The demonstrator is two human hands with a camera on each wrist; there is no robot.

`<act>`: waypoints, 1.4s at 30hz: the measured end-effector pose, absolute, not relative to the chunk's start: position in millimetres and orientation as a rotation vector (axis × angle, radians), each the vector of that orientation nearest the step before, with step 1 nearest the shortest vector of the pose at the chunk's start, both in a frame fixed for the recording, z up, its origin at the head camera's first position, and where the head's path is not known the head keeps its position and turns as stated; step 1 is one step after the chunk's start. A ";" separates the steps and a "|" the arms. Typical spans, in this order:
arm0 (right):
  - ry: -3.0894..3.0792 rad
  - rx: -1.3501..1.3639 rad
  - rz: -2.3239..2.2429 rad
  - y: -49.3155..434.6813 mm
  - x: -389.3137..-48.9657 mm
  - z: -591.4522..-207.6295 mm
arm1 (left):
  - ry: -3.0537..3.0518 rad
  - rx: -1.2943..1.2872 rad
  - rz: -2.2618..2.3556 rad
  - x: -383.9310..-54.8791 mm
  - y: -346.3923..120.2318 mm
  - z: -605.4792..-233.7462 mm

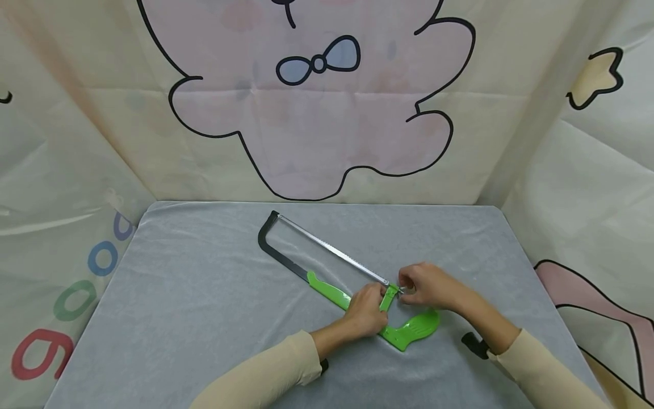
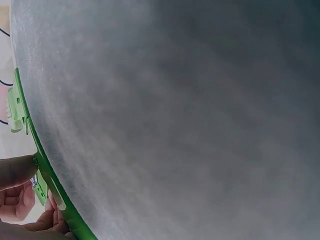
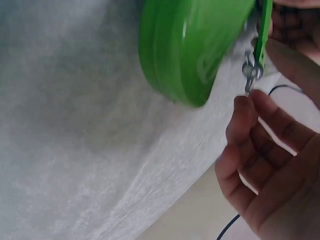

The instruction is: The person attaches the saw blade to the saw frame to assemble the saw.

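A hacksaw with a green frame (image 1: 327, 291) and a black front bow (image 1: 276, 255) lies slantwise on the table. Its silver blade (image 1: 334, 251) runs along the far side to a green bracket (image 1: 389, 297). My left hand (image 1: 365, 311) grips the green frame beside this bracket, between blade and handle (image 1: 421, 326). At the bracket's outer side, the curled fingers of my right hand (image 1: 429, 287) are on a metal wing nut (image 3: 251, 71); the fingertips touch its lower wing in the right wrist view. The left wrist view shows the green frame (image 2: 47, 170) at its edge.
Grey cloth covers the table (image 1: 204, 318). A printed curtain (image 1: 317, 147) stands behind it, with printed side panels (image 1: 61, 199) at left and right. Dark straps (image 1: 475, 345) show at both wrists.
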State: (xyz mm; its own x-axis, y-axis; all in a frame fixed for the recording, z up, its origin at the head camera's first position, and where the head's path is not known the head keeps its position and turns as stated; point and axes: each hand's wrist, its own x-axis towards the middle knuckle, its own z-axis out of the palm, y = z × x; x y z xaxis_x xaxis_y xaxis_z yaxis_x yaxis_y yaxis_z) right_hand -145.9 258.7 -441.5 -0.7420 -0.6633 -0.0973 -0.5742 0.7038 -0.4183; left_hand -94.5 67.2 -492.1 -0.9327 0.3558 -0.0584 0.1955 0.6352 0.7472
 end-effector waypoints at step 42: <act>2.440 -0.819 -0.860 266.7 -150.3 -460.5 | 2.629 0.432 1.159 -94.2 67.3 -490.0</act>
State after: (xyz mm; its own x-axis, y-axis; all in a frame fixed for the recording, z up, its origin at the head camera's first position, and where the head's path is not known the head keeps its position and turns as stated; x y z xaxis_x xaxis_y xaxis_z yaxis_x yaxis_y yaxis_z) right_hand -150.3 266.7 -460.5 -0.7360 -0.6498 -0.1899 -0.3871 0.6341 -0.6694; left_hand -94.2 67.3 -490.0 -0.9285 0.3589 -0.0950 0.1719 0.6425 0.7468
